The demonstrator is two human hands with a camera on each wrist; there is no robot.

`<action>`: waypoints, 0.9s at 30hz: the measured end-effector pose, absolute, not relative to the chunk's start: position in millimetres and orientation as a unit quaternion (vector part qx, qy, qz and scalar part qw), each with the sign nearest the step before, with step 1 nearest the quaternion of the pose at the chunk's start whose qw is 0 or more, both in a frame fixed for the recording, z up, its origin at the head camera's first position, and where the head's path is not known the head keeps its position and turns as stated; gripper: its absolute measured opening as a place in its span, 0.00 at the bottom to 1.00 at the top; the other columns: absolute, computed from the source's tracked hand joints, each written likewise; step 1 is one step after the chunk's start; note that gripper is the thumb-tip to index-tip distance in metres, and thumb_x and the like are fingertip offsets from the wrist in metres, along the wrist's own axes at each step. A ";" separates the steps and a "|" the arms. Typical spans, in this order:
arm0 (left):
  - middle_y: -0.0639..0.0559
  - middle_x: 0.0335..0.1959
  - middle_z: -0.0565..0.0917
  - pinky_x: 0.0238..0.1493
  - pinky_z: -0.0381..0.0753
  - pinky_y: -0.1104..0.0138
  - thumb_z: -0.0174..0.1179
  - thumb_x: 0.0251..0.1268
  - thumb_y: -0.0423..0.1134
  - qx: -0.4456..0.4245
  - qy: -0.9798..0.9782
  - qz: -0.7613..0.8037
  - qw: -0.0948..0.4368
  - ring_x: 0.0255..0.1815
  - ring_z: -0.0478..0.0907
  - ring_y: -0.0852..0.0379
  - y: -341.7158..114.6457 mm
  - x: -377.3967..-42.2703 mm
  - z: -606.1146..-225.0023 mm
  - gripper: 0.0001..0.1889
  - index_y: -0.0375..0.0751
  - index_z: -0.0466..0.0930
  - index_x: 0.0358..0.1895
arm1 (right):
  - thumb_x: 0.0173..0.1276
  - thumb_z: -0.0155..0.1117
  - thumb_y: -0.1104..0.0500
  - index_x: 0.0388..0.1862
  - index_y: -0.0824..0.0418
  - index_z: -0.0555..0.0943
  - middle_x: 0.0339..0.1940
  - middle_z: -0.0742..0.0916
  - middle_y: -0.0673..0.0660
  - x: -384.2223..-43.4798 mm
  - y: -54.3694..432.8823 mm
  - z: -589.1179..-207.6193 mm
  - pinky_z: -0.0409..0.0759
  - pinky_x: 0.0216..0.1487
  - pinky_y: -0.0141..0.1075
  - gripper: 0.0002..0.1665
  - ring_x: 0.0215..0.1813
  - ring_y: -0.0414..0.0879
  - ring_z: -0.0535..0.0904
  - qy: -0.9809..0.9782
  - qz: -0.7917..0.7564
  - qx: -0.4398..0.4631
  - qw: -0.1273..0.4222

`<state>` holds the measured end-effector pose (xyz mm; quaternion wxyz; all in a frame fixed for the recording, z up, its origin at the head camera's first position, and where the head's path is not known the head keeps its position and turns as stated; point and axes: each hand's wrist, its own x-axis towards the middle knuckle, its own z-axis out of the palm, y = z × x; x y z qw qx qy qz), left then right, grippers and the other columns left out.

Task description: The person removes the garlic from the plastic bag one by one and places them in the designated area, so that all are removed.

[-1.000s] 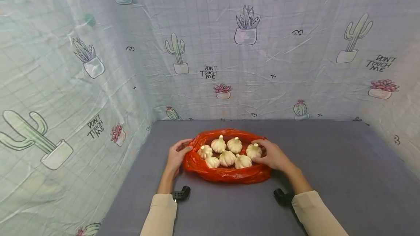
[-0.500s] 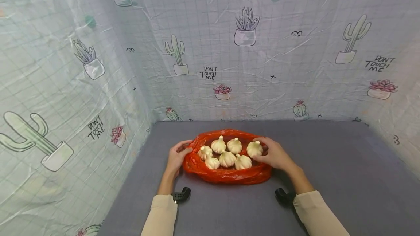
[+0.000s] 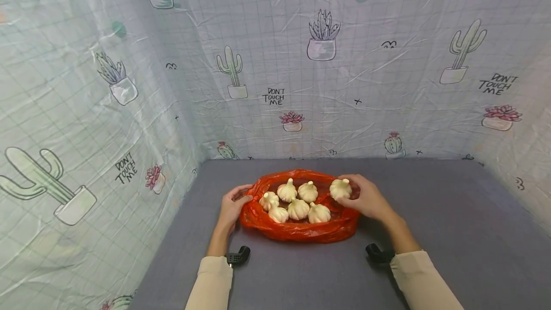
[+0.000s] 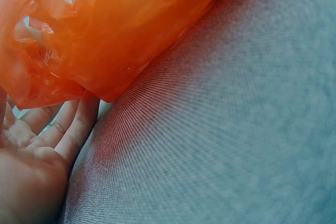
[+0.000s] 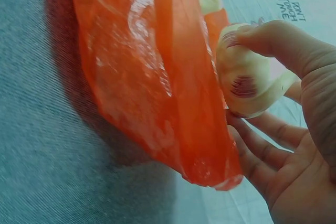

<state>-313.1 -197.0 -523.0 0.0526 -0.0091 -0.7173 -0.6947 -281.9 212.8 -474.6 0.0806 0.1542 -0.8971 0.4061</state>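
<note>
A red plastic bag (image 3: 301, 232) lies on the table with its mouth spread wide, and several garlic bulbs (image 3: 298, 208) sit inside. At its left end, my left hand (image 3: 230, 207) holds the rim, with thumb and forefinger at the plastic. The left wrist view shows the other fingers (image 4: 79, 124) reaching behind the bag. My right hand (image 3: 368, 197) grips one garlic bulb (image 3: 340, 189) between thumb and fingers at the bag's right end. In the right wrist view this bulb (image 5: 244, 90) shows purplish streaks and is beside the rim, with lower fingers touching the bag.
The grey table (image 3: 430, 214) extends to both sides and toward me. A cloth printed with cacti (image 3: 323, 37) hangs behind and to the left. A black wrist-worn device (image 3: 238, 255) sits by my left wrist, another device (image 3: 379, 254) by my right.
My right hand has moved slightly right and up with its garlic bulb, away from the other bulbs. The bag's right end has shifted a little right. My left hand stays in place.
</note>
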 end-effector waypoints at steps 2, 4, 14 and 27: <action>0.44 0.50 0.87 0.45 0.83 0.70 0.65 0.65 0.28 -0.009 -0.718 -0.694 0.052 0.44 0.81 0.58 -197.3 -313.1 -522.5 0.17 0.38 0.86 0.56 | 0.57 0.81 0.55 0.64 0.58 0.80 0.54 0.84 0.63 -281.6 215.1 -472.9 0.83 0.45 0.40 0.36 0.47 0.53 0.82 -0.897 0.407 0.153 0.084; 0.44 0.50 0.87 0.45 0.83 0.69 0.65 0.65 0.28 -0.009 -0.720 -0.692 0.052 0.44 0.81 0.58 -197.3 -313.1 -521.9 0.17 0.38 0.86 0.56 | 0.57 0.81 0.54 0.64 0.57 0.79 0.54 0.84 0.62 -281.7 217.8 -471.3 0.83 0.44 0.38 0.36 0.47 0.53 0.82 -0.899 0.406 0.145 0.082; 0.44 0.51 0.87 0.45 0.82 0.70 0.65 0.64 0.28 -0.006 -0.722 -0.689 0.053 0.44 0.81 0.57 -197.7 -313.1 -524.1 0.16 0.38 0.86 0.55 | 0.62 0.78 0.52 0.68 0.58 0.76 0.60 0.81 0.66 -281.3 234.9 -467.1 0.83 0.43 0.38 0.36 0.51 0.56 0.82 -0.897 0.420 0.119 0.075; 0.50 0.48 0.88 0.45 0.83 0.71 0.65 0.63 0.28 -0.012 -0.722 -0.689 0.057 0.44 0.82 0.60 -197.9 -314.6 -526.4 0.17 0.36 0.85 0.56 | 0.63 0.77 0.53 0.69 0.60 0.75 0.62 0.79 0.67 -281.7 252.5 -466.9 0.82 0.43 0.34 0.37 0.51 0.59 0.82 -0.895 0.423 0.104 0.095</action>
